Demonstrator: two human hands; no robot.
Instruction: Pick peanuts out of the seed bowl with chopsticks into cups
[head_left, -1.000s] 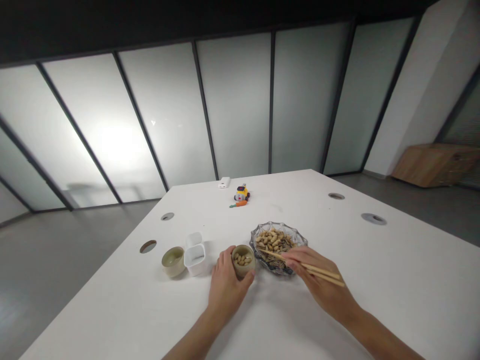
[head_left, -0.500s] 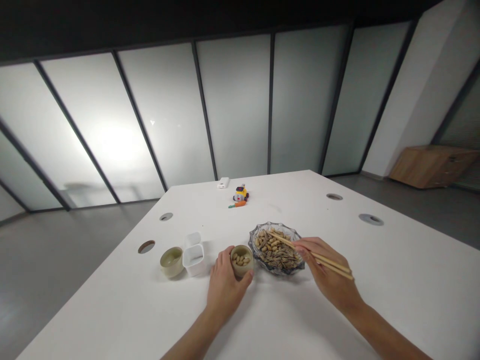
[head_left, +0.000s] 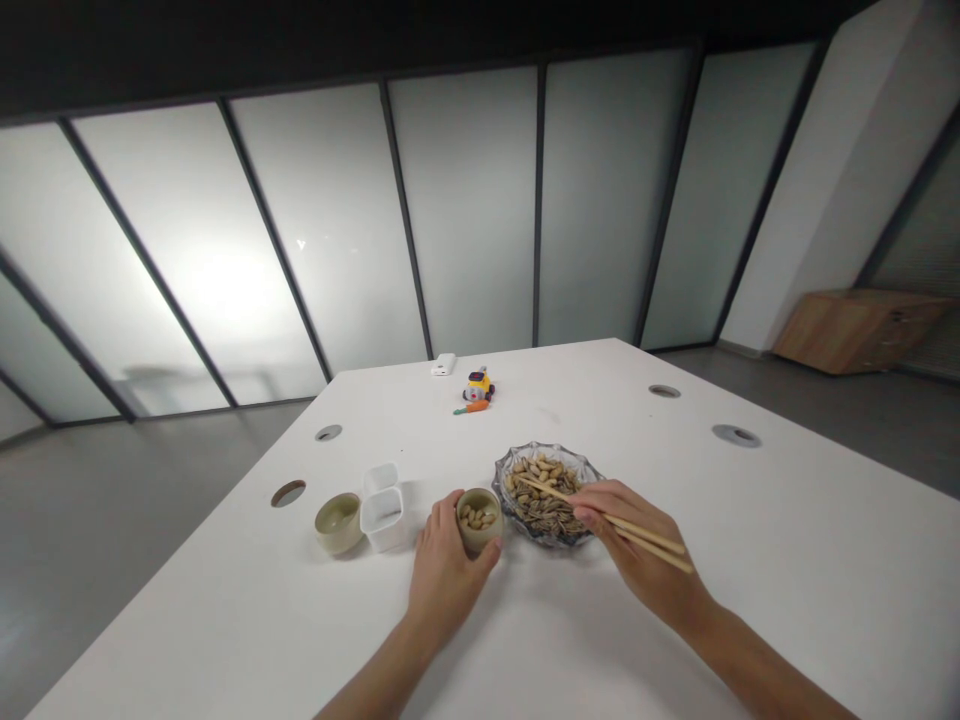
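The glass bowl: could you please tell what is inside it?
The glass bowl holds peanuts and grey-brown seeds. Its bottom is hidden beneath them; the right hand hides part of its right side.

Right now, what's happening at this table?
A person's left hand steadies a small round olive-green cup with peanuts inside. The right hand holds light wooden chopsticks, their tips over a clear scalloped glass bowl of peanuts and striped seeds. Left of the cup stand two white plastic containers and a matching cup.
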